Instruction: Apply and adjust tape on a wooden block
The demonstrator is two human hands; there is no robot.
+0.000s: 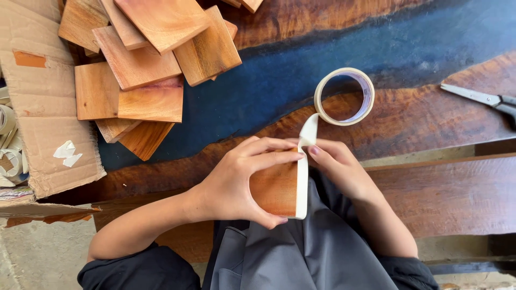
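A small wooden block [275,189] is gripped in the left hand [236,182], fingers curled over its top edge and thumb tucked beneath, just at the near edge of the table [430,123]. A strip of pale tape [302,177] is being pressed down the block's right edge by the right hand [336,166], whose fingertips are pinched narrow against it. The strip runs up to the tape roll [344,96], which lies on the table just beyond. The block looks stiff, light and smooth-faced, best held across its flat sides as now; the tape is judged thin, floppy and sticky, likely to wrinkle if slackened. More wooden blocks [145,64] are heaped far left, beside a cardboard box [48,123]. Scissors [484,99] lie far right.
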